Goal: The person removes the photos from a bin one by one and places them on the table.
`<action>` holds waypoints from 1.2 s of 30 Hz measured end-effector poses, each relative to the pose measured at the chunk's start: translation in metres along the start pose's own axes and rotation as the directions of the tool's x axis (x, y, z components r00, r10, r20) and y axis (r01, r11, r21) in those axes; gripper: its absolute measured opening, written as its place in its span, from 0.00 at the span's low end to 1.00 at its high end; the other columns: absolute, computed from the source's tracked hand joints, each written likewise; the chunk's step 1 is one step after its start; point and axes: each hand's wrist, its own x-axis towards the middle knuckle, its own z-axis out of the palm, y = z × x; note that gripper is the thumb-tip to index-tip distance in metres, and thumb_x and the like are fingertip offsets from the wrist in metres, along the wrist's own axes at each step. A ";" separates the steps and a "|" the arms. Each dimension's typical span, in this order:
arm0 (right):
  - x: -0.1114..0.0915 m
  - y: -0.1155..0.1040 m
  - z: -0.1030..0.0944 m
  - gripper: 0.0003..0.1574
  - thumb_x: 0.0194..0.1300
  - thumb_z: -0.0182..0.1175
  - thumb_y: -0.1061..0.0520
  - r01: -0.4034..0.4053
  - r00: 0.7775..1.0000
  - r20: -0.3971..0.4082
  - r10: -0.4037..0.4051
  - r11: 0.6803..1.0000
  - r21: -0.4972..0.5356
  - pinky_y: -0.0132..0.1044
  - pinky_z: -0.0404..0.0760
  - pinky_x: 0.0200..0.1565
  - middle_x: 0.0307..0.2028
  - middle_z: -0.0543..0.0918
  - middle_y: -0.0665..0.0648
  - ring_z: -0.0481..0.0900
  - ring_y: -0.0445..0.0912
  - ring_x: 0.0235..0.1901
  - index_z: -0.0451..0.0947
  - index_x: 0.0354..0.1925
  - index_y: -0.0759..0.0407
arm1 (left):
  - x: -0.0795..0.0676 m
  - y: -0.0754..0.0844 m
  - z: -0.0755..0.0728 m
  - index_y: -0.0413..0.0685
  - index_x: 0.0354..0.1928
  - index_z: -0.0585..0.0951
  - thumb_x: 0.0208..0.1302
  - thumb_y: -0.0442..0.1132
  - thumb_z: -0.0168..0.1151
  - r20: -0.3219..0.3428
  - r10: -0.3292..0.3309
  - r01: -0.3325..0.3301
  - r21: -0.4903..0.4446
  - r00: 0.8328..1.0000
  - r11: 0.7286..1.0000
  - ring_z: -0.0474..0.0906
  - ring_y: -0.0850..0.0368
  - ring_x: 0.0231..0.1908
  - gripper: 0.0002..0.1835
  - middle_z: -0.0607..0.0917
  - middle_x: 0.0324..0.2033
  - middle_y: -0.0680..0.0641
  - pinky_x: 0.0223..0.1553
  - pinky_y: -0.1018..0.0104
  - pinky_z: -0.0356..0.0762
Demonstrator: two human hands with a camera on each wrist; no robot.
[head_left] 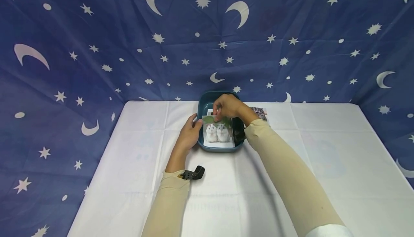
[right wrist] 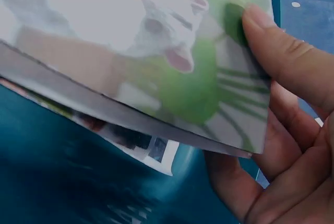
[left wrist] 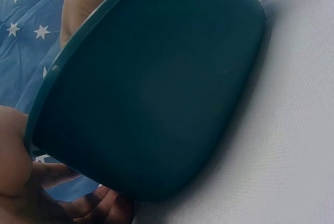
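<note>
My right hand (head_left: 228, 106) pinches the upper edge of a picture card (head_left: 211, 136) with two white, mouse-like animals on green and white. In the right wrist view the thumb (right wrist: 263, 28) presses on the card's printed face and the other fingers are behind it. The card is over a teal plastic basin (head_left: 220, 150), with another printed picture (right wrist: 148, 148) lower down inside. My left hand (head_left: 190, 133) holds the basin's left side, thumb at the rim and fingers along the outer wall, as the left wrist view shows. The basin stands on the white cloth.
Another printed picture (head_left: 260, 112) lies on the table behind the right wrist, partly hidden by it. A white cloth (head_left: 142, 158) covers the table. A blue curtain (head_left: 194, 64) with moons and stars hangs behind the basin, close to its back rim.
</note>
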 end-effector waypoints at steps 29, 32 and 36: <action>-0.133 0.078 -0.053 0.18 0.65 0.72 0.46 -0.072 0.942 -0.273 0.195 0.913 0.402 0.40 0.83 0.36 0.42 0.82 0.57 0.78 0.52 0.42 0.87 0.49 0.53 | -0.001 0.003 0.000 0.53 0.80 0.57 0.80 0.54 0.47 -0.004 -0.005 0.005 0.002 1.000 1.000 0.61 0.41 0.76 0.32 0.67 0.74 0.37 0.77 0.44 0.56; -0.147 0.105 -0.039 0.18 0.64 0.72 0.45 -0.104 0.948 -0.244 0.203 0.924 0.367 0.39 0.81 0.34 0.40 0.83 0.57 0.77 0.50 0.39 0.87 0.47 0.53 | -0.002 0.004 0.000 0.54 0.80 0.57 0.80 0.55 0.46 -0.002 -0.006 0.006 0.003 1.000 1.000 0.59 0.42 0.77 0.32 0.66 0.75 0.37 0.77 0.44 0.55; -0.151 0.126 -0.016 0.14 0.65 0.71 0.48 -0.075 0.966 -0.214 0.146 0.948 0.311 0.38 0.79 0.38 0.36 0.85 0.55 0.78 0.48 0.38 0.88 0.44 0.53 | -0.002 0.004 0.000 0.54 0.80 0.57 0.80 0.54 0.46 0.002 -0.003 0.003 -0.001 1.000 1.000 0.59 0.42 0.77 0.32 0.65 0.75 0.37 0.77 0.45 0.55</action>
